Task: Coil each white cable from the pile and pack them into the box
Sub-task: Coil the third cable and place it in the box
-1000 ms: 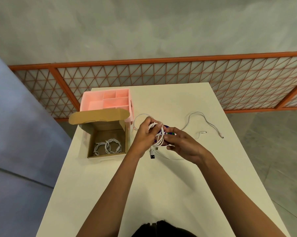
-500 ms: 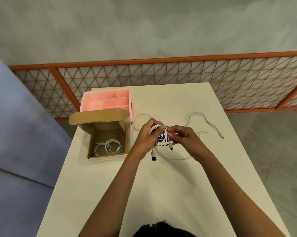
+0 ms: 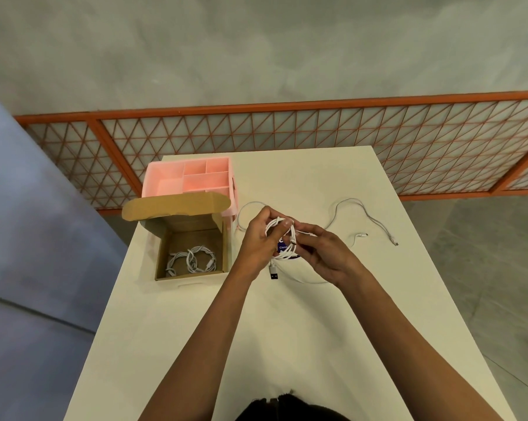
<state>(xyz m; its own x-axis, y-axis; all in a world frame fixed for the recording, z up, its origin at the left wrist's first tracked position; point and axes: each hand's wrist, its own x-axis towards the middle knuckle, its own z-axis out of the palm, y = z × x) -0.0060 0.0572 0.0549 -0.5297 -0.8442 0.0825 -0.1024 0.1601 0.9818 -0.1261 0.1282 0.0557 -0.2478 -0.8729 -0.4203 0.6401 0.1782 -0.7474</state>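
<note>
Both hands hold one white cable coil (image 3: 282,238) above the table's middle. My left hand (image 3: 258,241) grips the coil's left side, and my right hand (image 3: 323,253) pinches its right side and a cable end. A USB plug (image 3: 273,272) dangles below the coil. To the left stands an open cardboard box (image 3: 193,238) with two coiled white cables (image 3: 191,259) inside. A loose white cable (image 3: 363,220) lies uncoiled on the table to the right. A small purple item (image 3: 282,247) shows behind the coil.
A pink divided organiser (image 3: 190,177) stands behind the cardboard box at the table's far left. The white table (image 3: 287,329) ends at an orange lattice railing (image 3: 287,129) beyond. Its left edge drops to a blue-grey floor.
The coil has tightened in my hands. My right hand shifted slightly along the coil, wrapping the cable end around it. The box and loose cable have not moved.
</note>
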